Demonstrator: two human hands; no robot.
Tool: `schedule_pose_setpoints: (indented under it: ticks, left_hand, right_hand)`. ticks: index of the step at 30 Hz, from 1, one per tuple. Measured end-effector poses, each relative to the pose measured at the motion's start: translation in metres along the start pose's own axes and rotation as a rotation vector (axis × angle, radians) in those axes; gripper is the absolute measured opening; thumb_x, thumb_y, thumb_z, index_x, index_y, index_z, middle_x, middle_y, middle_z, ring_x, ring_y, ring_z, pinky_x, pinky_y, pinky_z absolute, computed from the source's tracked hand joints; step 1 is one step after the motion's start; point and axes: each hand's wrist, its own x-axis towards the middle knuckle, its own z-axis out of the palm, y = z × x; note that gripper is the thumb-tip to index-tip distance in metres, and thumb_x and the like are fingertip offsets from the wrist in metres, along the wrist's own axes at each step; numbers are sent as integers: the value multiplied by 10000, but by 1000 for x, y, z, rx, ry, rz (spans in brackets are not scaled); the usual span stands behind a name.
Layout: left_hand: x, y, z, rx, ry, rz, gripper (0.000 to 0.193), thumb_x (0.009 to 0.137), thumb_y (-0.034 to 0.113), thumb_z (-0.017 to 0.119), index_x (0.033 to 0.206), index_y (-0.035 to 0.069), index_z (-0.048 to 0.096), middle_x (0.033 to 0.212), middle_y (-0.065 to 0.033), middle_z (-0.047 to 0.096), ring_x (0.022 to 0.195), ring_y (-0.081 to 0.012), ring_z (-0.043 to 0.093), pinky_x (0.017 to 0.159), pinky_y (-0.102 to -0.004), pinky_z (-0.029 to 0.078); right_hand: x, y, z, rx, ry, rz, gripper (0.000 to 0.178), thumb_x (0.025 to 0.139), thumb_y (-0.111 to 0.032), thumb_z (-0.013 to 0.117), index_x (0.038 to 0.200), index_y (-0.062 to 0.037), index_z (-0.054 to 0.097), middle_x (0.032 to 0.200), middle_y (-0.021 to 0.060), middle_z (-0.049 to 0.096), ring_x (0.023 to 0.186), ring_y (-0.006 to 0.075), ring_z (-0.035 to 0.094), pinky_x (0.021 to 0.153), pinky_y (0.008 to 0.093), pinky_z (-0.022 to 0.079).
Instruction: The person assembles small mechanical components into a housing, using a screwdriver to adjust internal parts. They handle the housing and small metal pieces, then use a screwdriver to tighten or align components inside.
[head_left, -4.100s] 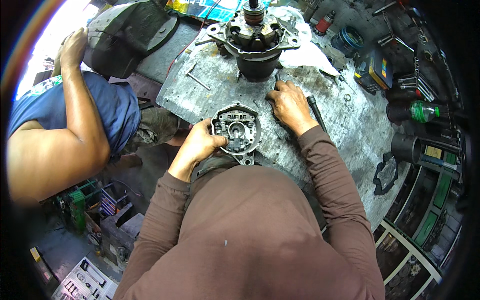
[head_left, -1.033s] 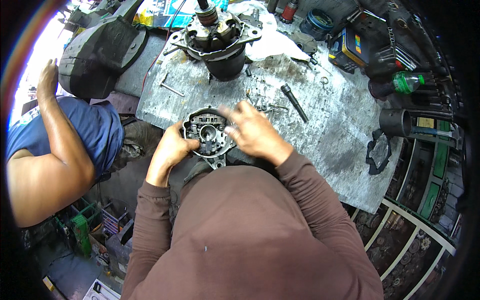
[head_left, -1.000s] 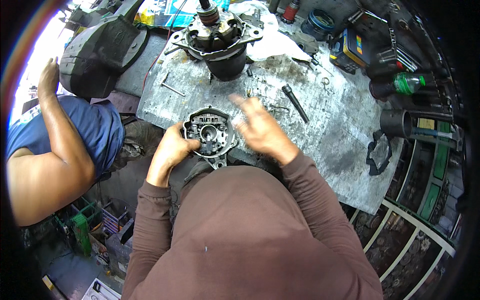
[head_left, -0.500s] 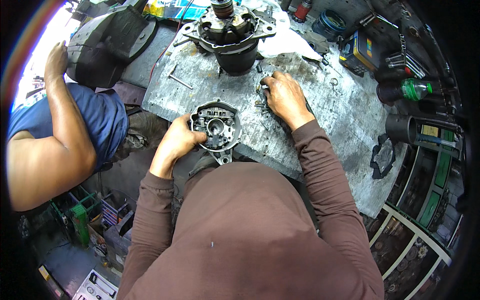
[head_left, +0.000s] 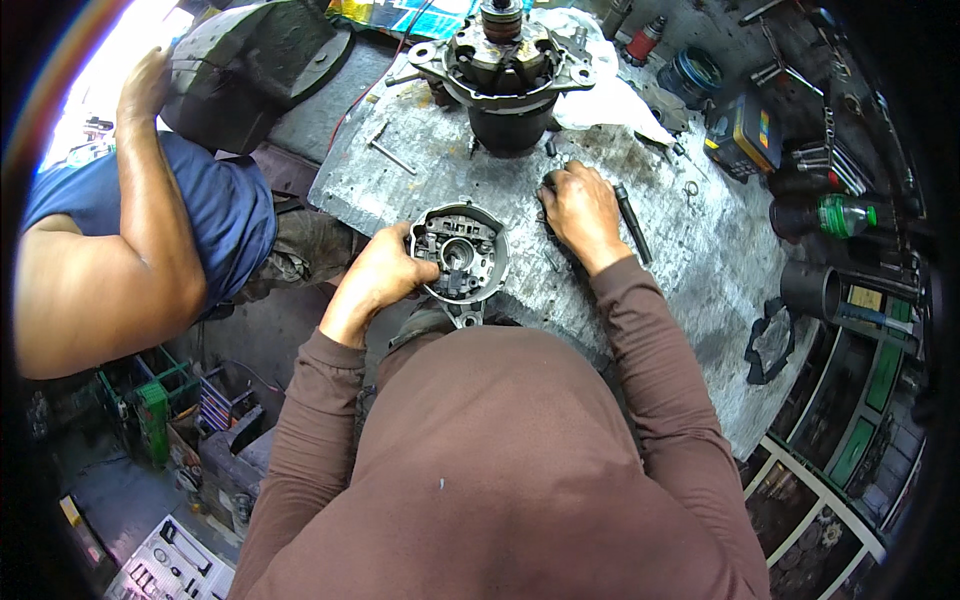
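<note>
My left hand [head_left: 380, 275] grips the left rim of a round metal alternator end housing [head_left: 486, 284], thumb over its edge. The housing's open side faces up, showing a central bore and dark electrical parts, at the bench's near edge. My right hand [head_left: 583, 212] is low over the bench, fingers curled down and closed. Its fingertips are hidden, so whatever they pinch does not show. A dark rod-shaped tool [head_left: 632, 222] lies just right of this hand. Beyond both hands stands the other alternator part [head_left: 508, 125], upright, with a rotor and pulley shaft on top.
A T-shaped metal tool [head_left: 391, 154] lies on the metal bench [head_left: 690, 330]. To the right are a dark gasket-like piece [head_left: 770, 342], a black cylinder [head_left: 808, 290], a green-capped bottle [head_left: 845, 215] and a box [head_left: 745, 135]. At left a co-worker's arm [head_left: 140, 200] touches a large black casing [head_left: 240, 75].
My view has shifted, moving the scene rightward in the picture. My right hand has come slightly left and nearer, covering the small screws seen before and uncovering the dark rod. My left hand keeps its grip.
</note>
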Motion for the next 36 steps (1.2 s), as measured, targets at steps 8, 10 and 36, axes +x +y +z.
schedule_pose_setpoints:
  ticks: [8,10,36]
  left_hand:
    - [1,0,0,17,10,-2,526,737,86,827,1188,-151,694,983,-201,785,888,-239,738,837,-387,593]
    - [1,0,0,21,13,-11,529,736,87,828,1187,-154,691,982,-202,784,887,-239,736,835,-388,592]
    - [2,-5,0,-14,-9,-18,544,746,56,818,1239,-136,690,1049,-183,795,921,-233,745,876,-367,599]
  right_hand:
    - [-8,0,-7,42,24,-41,215,941,-195,771,1057,-15,773,994,176,728,1007,388,713,889,493,564]
    - [-10,-5,-16,180,75,16,198,957,-158,753,1069,4,771,1030,201,752,1005,398,729,914,479,574]
    - [-83,45,-68,766,61,398,170,1049,-53,703,1211,-6,726,1018,21,726,869,95,654,785,283,548]
